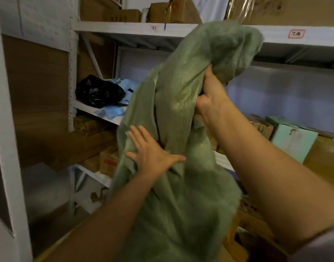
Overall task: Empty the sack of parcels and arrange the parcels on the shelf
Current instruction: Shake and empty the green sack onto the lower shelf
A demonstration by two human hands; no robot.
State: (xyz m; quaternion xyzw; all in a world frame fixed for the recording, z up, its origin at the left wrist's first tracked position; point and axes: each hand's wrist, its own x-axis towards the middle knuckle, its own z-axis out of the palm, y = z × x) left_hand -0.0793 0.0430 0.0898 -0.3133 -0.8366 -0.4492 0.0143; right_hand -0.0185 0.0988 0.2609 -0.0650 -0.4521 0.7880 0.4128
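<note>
A limp green woven sack (181,114) hangs in front of me, lifted high before the white shelf (132,29). My right hand (211,97) is clenched on a bunch of the sack's cloth near its upper end. My left hand (149,154) lies flat against the sack's lower middle, fingers spread, holding nothing. On the middle shelf board sit a black plastic-wrapped parcel (98,91) and a light blue bagged parcel (122,86). The sack's inside is hidden, so its contents cannot be seen.
Brown cartons (172,10) fill the top shelf, and more cartons (94,125) sit on the lower left levels. A mint green box (292,140) and taped cartons (325,156) stand at the right. Open boxes (257,237) lie low right. A white shelf upright (9,148) stands close at the left.
</note>
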